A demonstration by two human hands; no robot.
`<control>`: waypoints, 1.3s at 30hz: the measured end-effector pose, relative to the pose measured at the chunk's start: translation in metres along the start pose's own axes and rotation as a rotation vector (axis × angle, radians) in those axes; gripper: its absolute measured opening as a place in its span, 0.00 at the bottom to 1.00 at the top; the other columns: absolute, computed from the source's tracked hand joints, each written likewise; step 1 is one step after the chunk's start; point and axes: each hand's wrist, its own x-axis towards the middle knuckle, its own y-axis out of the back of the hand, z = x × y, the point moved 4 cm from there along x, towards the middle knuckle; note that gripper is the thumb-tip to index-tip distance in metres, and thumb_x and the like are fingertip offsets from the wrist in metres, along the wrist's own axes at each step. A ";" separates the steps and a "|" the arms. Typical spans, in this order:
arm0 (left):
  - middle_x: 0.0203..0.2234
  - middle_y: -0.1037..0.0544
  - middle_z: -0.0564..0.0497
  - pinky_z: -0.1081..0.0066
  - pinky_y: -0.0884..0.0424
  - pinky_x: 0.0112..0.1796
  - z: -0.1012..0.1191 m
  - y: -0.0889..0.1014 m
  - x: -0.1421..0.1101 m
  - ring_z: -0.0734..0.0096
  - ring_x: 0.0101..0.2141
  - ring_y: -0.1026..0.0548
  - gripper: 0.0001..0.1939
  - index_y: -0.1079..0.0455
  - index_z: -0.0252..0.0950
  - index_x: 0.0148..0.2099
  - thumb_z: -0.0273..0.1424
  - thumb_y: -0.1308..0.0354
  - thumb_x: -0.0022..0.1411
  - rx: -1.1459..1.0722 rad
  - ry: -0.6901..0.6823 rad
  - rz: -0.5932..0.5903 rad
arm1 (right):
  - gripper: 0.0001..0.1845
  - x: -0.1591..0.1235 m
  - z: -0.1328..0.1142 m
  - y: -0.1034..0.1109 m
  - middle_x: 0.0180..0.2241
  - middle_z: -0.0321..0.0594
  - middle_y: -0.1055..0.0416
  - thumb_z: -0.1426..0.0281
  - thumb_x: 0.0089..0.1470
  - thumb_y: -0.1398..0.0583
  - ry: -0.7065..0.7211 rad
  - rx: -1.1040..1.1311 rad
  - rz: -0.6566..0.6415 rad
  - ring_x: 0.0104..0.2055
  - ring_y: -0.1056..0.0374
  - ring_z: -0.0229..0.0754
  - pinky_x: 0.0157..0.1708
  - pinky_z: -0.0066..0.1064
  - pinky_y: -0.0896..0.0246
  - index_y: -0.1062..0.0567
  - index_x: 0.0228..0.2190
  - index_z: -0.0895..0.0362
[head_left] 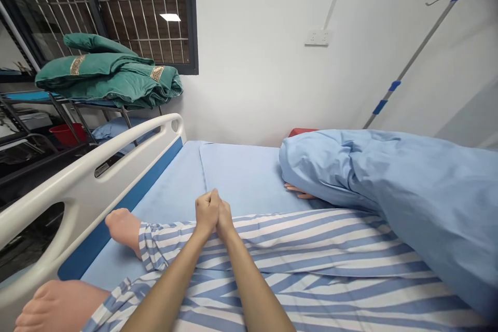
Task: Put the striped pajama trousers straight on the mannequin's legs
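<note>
My left hand (pixel 207 210) and my right hand (pixel 224 216) are closed and pressed against each other, thumbs uppermost. Nothing shows between them, and the fingers' inner sides are hidden. Both forearms reach forward over blue-and-white striped trousers (pixel 295 238) on a lying figure, possibly a manikin. Its bare feet stick out at the left, a farther foot (pixel 123 227) and a nearer foot (pixel 58 307). A light blue quilt (pixel 420 187) is heaped over the upper part at the right. The fingers of a hand (pixel 299 191) peek from under it.
The bed with a light blue sheet (pixel 241 166) has a white end board (pixel 116 148) at the left. Beyond it, folded green quilts (pixel 112 75) rest on a rack near a barred window. An IV pole (pixel 412 57) leans in view at the right, by the white wall.
</note>
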 end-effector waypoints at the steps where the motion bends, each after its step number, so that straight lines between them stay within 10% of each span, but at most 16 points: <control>1: 0.11 0.44 0.57 0.75 0.48 0.22 -0.003 -0.002 -0.003 0.78 0.18 0.45 0.22 0.49 0.37 0.16 0.40 0.58 0.59 -0.022 0.036 0.026 | 0.22 0.001 0.002 0.002 0.15 0.31 0.44 0.51 0.49 0.48 -0.036 0.031 0.025 0.19 0.49 0.34 0.19 0.26 0.50 0.38 0.18 0.56; 16: 0.14 0.33 0.52 0.74 0.48 0.24 -0.038 -0.005 -0.019 0.75 0.19 0.40 0.23 0.39 0.36 0.18 0.41 0.59 0.61 0.101 0.105 0.019 | 0.22 -0.005 -0.034 0.006 0.15 0.34 0.40 0.60 0.55 0.52 0.274 -0.758 -0.047 0.21 0.47 0.35 0.23 0.27 0.55 0.38 0.15 0.56; 30: 0.11 0.44 0.57 0.75 0.47 0.21 -0.007 -0.038 -0.008 0.78 0.17 0.45 0.21 0.49 0.37 0.16 0.40 0.55 0.57 -0.155 0.166 -0.008 | 0.23 -0.001 -0.020 0.040 0.17 0.34 0.40 0.56 0.55 0.54 0.189 -0.319 0.084 0.22 0.46 0.35 0.23 0.26 0.49 0.38 0.18 0.57; 39: 0.13 0.32 0.50 0.73 0.45 0.24 -0.021 -0.044 -0.018 0.74 0.19 0.38 0.24 0.40 0.36 0.17 0.41 0.60 0.60 0.031 0.108 0.014 | 0.22 0.001 -0.023 0.046 0.16 0.32 0.43 0.56 0.54 0.54 0.207 -0.409 0.152 0.21 0.48 0.34 0.22 0.26 0.50 0.42 0.16 0.55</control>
